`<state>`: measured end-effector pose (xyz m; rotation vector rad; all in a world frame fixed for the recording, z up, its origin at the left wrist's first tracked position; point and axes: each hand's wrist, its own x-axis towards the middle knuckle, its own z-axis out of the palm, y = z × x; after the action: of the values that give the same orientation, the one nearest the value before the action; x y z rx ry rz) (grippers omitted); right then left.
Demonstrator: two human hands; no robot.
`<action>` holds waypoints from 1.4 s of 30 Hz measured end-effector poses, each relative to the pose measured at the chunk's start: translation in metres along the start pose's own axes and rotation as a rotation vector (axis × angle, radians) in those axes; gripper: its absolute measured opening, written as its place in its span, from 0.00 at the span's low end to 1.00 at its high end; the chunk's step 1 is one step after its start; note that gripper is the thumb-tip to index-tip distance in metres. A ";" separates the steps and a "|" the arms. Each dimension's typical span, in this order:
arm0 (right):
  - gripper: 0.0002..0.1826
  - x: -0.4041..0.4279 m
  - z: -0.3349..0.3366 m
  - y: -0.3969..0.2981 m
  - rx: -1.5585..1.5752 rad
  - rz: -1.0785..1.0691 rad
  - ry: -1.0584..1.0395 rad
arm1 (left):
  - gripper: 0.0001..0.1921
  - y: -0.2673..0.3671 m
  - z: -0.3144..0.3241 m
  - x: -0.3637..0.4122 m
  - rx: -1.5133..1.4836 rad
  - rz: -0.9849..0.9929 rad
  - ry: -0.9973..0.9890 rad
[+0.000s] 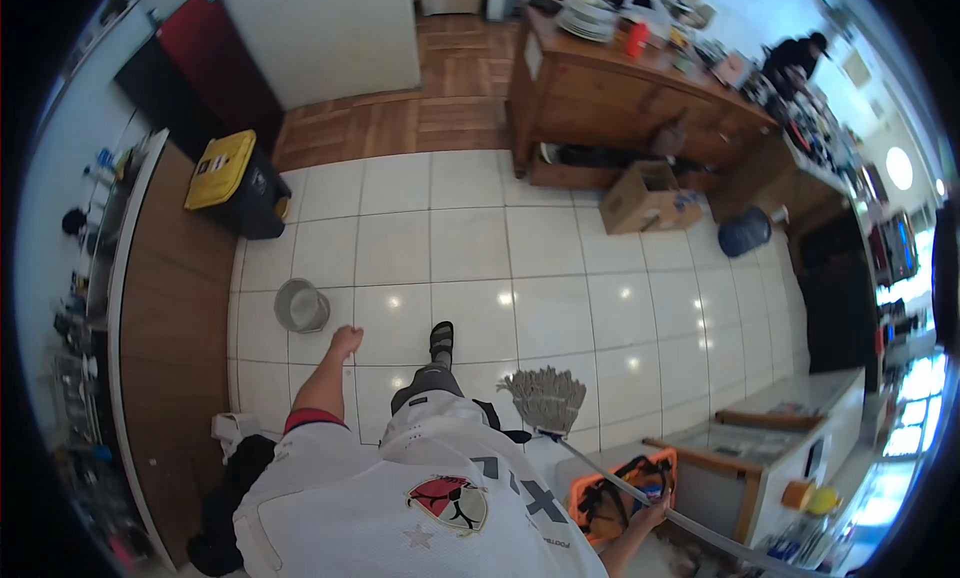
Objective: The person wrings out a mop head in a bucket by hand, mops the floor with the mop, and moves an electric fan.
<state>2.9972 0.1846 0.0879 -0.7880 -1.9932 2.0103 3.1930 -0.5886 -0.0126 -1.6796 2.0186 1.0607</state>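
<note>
My right hand [651, 512] is closed around the pale pole of a string mop [547, 402], at the lower right. The mop's grey strands spread out just right of my body, over the white tiles. An orange crate [576, 503] with black and orange things in it sits beneath the pole. On the other side my left hand [347, 341] hangs over the floor with its fingers curled, and I cannot tell whether anything is in it. A grey bucket [302, 306] stands on the tiles just beyond it, to the left, apart from the hand.
A black bin with a yellow lid [222, 170] stands by the left counter [176, 338]. Ahead are a wooden counter [600, 90], an open cardboard box [637, 203] and a blue water jug [744, 231]. A glass-topped cabinet [810, 443] is at right; another person [791, 60] is far right.
</note>
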 end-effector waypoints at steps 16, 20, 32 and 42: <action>0.24 -0.062 0.503 -0.256 -0.234 -0.375 -0.161 | 0.14 -0.005 -0.092 0.123 -0.718 -0.011 -0.024; 0.26 -0.124 0.591 -0.323 -0.044 -0.464 -0.336 | 0.15 0.007 -0.109 0.158 -0.709 -0.020 -0.021; 0.37 -0.148 0.854 -0.395 0.233 -0.499 -0.748 | 0.16 0.011 -0.152 0.213 -0.902 -0.416 0.010; 0.31 -0.150 1.140 -0.429 0.252 -0.497 -0.912 | 0.14 0.028 -0.202 0.223 -1.213 -0.755 0.243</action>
<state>2.4571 -0.8463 0.4781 0.7538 -1.9204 2.4031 3.1509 -0.8882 -0.0108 -2.8370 0.4798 1.9278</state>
